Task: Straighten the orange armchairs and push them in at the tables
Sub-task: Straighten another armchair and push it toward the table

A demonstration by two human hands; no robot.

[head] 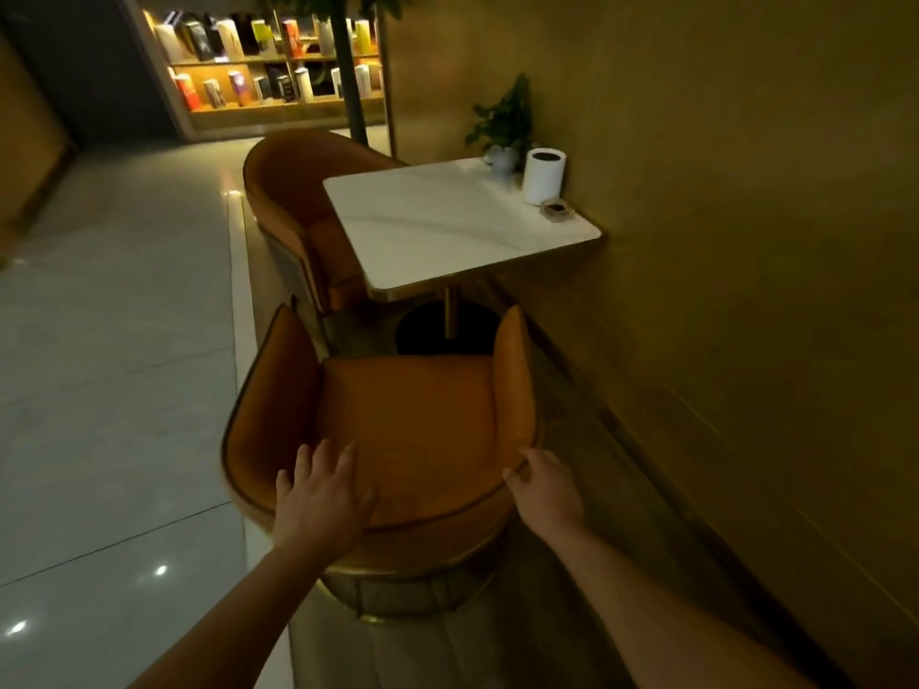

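Left grip, right grip on armchair facing table.

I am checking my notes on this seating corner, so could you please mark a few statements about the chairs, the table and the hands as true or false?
1. The left hand and the right hand are both on the backrest of the near armchair. True.
2. The near armchair is tucked under the table. False: it stands short of the table's edge, with floor showing between them.
3. A potted plant stands on the table by the wall. True.
4. The white cylinder lies on its side. False: it stands upright.
5. A far armchair sits at another side of the table. True.
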